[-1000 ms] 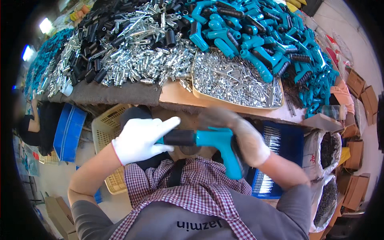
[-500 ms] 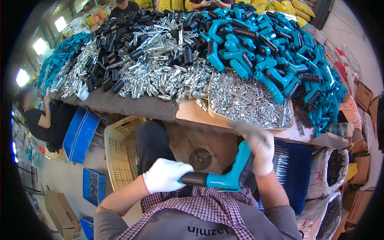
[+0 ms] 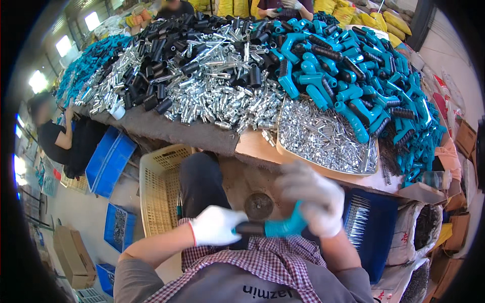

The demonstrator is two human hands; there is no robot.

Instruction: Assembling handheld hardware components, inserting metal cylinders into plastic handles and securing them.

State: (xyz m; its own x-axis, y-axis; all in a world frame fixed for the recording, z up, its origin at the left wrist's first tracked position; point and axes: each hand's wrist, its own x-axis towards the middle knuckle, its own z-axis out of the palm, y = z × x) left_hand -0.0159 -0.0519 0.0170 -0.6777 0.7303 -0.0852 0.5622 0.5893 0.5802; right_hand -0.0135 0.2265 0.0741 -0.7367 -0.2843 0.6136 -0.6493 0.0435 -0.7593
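My left hand (image 3: 220,225), in a white glove, is closed around the black tube end of a teal and black pistol-shaped tool body (image 3: 283,226) held low in front of my lap. My right hand (image 3: 313,202), also gloved and with greyed fingertips, is beside the tool's teal grip. Its fingers are blurred by motion but look stretched out and apart. Whether its palm touches the grip I cannot tell. Beyond my hands, a shallow tray (image 3: 328,169) of small metal parts lies at the table's edge.
The table holds heaps of teal and black housings (image 3: 348,76), black sleeves (image 3: 156,65) and silver metal parts (image 3: 202,98). A cream basket (image 3: 154,194) stands left of my leg; a blue bin (image 3: 381,227) with metal pins is at my right. Other people sit around the table.
The tool has turned in my left hand, its teal grip looking shorter now. My right hand has shifted slightly left and its fingers have spread. The whole view has shifted a little.
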